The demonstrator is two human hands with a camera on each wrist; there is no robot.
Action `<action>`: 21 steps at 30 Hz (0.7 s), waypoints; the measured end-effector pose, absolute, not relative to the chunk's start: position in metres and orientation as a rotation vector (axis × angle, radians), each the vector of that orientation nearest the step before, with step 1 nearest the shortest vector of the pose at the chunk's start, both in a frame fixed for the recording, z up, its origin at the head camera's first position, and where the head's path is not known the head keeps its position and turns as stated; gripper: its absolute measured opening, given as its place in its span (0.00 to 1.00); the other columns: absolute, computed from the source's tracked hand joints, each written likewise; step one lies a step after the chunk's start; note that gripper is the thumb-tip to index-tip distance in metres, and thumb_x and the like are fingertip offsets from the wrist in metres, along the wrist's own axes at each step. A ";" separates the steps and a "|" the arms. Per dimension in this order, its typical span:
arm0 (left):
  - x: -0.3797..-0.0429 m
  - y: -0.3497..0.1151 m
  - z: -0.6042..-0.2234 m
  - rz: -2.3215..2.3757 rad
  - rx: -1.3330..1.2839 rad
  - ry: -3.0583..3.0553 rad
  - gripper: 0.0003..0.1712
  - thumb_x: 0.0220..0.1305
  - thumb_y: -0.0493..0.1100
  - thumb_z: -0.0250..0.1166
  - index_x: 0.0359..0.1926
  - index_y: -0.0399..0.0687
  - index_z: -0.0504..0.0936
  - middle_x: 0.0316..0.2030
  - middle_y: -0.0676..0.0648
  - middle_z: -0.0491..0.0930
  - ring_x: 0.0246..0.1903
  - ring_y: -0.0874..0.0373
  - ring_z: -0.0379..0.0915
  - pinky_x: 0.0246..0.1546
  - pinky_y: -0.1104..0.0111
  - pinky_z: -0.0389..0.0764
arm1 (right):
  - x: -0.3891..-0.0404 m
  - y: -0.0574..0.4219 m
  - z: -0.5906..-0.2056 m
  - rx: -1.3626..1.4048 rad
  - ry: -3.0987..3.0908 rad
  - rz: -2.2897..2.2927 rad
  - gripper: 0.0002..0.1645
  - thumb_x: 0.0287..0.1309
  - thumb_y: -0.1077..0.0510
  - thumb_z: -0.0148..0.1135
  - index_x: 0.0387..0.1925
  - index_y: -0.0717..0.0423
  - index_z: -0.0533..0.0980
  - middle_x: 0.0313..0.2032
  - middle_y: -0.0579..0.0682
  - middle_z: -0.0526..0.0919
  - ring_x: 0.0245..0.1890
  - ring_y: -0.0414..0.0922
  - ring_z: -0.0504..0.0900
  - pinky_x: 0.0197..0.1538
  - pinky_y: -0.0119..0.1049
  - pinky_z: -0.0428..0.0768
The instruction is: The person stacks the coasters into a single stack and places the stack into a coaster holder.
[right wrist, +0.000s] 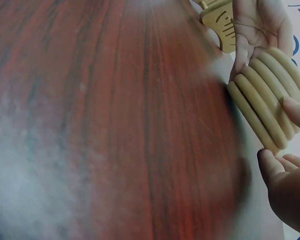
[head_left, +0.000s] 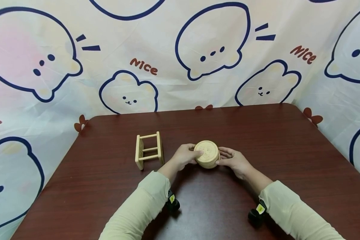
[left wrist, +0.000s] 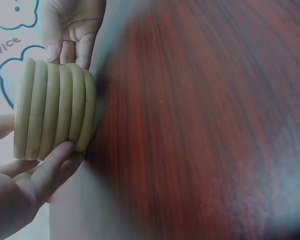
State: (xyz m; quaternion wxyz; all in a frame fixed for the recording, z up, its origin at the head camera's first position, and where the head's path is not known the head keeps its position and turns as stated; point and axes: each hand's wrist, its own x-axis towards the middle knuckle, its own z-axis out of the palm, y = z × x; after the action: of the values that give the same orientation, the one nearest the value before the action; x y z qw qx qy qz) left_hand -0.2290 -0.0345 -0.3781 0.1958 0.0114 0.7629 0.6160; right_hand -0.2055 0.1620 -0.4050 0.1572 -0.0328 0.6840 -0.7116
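A stack of several round, pale wooden coasters (head_left: 208,155) is between both hands in the head view, with a carved pattern on its top face. My left hand (head_left: 184,156) grips the stack from the left, its thumb lying over the top coaster. From the right, my right hand (head_left: 233,162) holds the side of the stack between thumb and fingers. In the left wrist view the layered edges of the coasters (left wrist: 52,110) show, slightly fanned. The right wrist view has the lower coasters (right wrist: 260,107) shifted out of line. Whether the stack touches the table I cannot tell.
To the left of the hands, a small wooden rack (head_left: 160,148) with two side panels and thin crossbars stands on the dark brown table (head_left: 108,193). A printed cloth (head_left: 198,90) hangs behind the table and along its sides.
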 end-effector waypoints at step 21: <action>-0.226 -0.049 -0.385 1.849 0.151 1.907 0.21 0.58 0.29 0.52 0.54 0.29 0.64 0.36 0.44 0.71 0.27 0.62 0.70 0.32 0.66 0.74 | -0.207 0.150 -0.408 -0.268 1.700 -2.080 0.48 0.41 0.77 0.58 0.63 0.64 0.46 0.57 0.68 0.58 0.40 0.45 0.76 0.39 0.37 0.75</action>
State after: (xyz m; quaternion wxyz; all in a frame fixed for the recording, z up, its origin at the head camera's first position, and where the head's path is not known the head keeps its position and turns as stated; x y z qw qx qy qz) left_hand -0.2263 -0.0495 -0.3854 0.2382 0.0551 0.6961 0.6750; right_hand -0.2065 0.1501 -0.4080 0.2191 -0.0970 0.6143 -0.7518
